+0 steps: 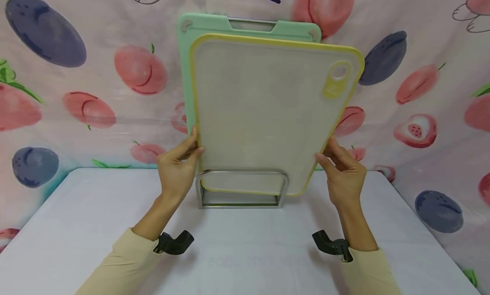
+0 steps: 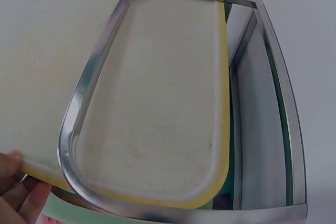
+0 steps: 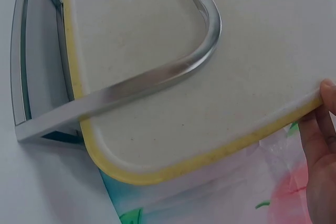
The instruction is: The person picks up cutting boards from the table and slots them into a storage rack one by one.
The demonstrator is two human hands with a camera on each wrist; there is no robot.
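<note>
A white cutting board (image 1: 264, 112) with a yellow rim is held up by both hands, slightly tilted, its lower edge behind the front bar of a metal rack (image 1: 243, 172). My left hand (image 1: 178, 167) pinches its left edge, thumb in front. On the opposite edge, my right hand (image 1: 342, 171) grips with thumb in front and fingers behind. Behind it stands a green-rimmed cutting board (image 1: 185, 61), mostly hidden. In the left wrist view the yellow rim (image 2: 224, 103) lies inside the rack's frame. The board's lower right corner (image 3: 139, 174) sticks out past the rack in the right wrist view.
The rack stands on a white-covered table (image 1: 245, 252). A fruit-printed cloth (image 1: 126, 129) hangs behind and along the sides. Each wrist carries a black camera mount, one on the left (image 1: 174, 243) and one on the right (image 1: 331, 244).
</note>
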